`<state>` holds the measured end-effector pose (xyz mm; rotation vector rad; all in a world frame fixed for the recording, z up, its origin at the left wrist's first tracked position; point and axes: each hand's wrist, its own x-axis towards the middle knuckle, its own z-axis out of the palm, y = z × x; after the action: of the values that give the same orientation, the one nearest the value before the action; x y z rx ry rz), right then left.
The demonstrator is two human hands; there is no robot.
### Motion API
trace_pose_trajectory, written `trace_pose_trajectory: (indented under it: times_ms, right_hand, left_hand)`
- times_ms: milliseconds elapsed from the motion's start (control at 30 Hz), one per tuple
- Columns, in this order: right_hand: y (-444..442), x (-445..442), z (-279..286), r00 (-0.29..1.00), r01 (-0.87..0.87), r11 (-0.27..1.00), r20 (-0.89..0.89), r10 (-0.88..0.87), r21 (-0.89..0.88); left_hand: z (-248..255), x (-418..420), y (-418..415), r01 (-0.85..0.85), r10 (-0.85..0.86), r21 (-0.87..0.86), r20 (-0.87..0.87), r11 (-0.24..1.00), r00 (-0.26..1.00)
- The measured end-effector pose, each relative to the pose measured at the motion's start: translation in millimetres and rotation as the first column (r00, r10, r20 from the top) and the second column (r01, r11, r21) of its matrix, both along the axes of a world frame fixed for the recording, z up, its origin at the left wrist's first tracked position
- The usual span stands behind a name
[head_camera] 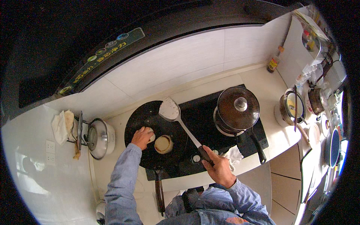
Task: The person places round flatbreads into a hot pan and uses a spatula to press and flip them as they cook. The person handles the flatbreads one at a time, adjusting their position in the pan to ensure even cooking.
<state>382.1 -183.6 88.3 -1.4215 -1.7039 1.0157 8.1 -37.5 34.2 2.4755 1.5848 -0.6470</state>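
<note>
My left hand [143, 138] grips a pale round flatbread [152, 136] at the left side of a black frying pan [140, 116]. Just right of it, a second round flatbread [163, 144] with a browned rim lies on the pan's surface. In my right hand [218, 166] is the dark handle of a metal spatula [189, 132]. Its broad blade, coated with whitish residue, is over the pan's upper right edge. The pan's handle [159, 191] points toward me.
A lidded saucepan [238, 108] occupies the right side of the black cooktop [197, 109], its handle angled toward the front edge. A crumpled white cloth [234, 156] lies near my right hand. Metal pots and a lid [98, 137] stand at left; a sauce bottle [274, 62] is at the back right.
</note>
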Motion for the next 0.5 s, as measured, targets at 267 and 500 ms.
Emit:
trace_pose_trajectory:
  times_ms: [267,500]
  right_hand:
    - [-5.8,0.9,-5.7,1.000,0.000,1.000,-0.018,0.000,0.024]
    - [-6.3,0.0,-1.7,0.999,-0.007,1.000,-0.033,0.007,-0.010]
  left_hand:
    - [4.3,21.8,-14.6,0.013,-0.005,-0.043,0.177,0.999,0.984]
    - [-8.3,41.4,-18.0,0.026,0.013,-0.151,0.252,0.988,0.968]
